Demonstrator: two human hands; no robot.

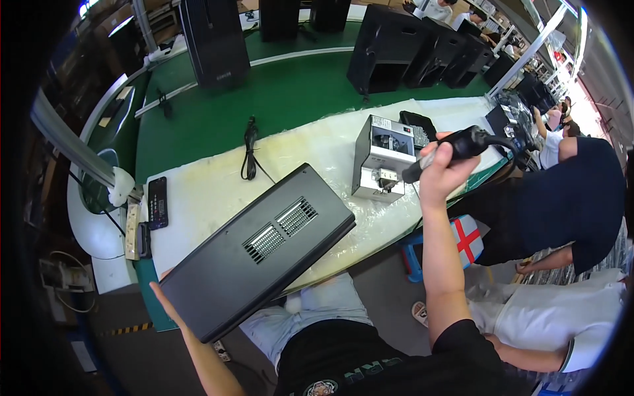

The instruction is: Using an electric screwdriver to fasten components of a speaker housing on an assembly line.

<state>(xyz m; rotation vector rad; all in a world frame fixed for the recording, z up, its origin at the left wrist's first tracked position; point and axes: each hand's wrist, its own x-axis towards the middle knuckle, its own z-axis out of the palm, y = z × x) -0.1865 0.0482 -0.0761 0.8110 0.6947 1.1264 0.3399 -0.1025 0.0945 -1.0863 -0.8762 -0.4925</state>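
A long black metal case [228, 280] with two groups of vent slots lies tilted across the near edge of the bench. My left hand [170, 305] grips its near left end, with some fingers hidden beneath. Raised to the right of the case, my right hand [444, 173] is wrapped round a black electric screwdriver [470, 142]. The screwdriver's tip points down and left, close to the front outlet of a silver screw feeder [370, 165]; whether they touch I cannot tell. A black tray of small screws [421, 135] sits just behind the feeder.
A coiled black cable [249, 155] lies behind the case. At the left are a remote-like black panel [158, 203] and a power strip [132, 231]. Several black speaker cabinets [386, 49] stand on the green line beyond. Co-workers [561, 198] are close on my right, beside a blue-and-red stool [466, 239].
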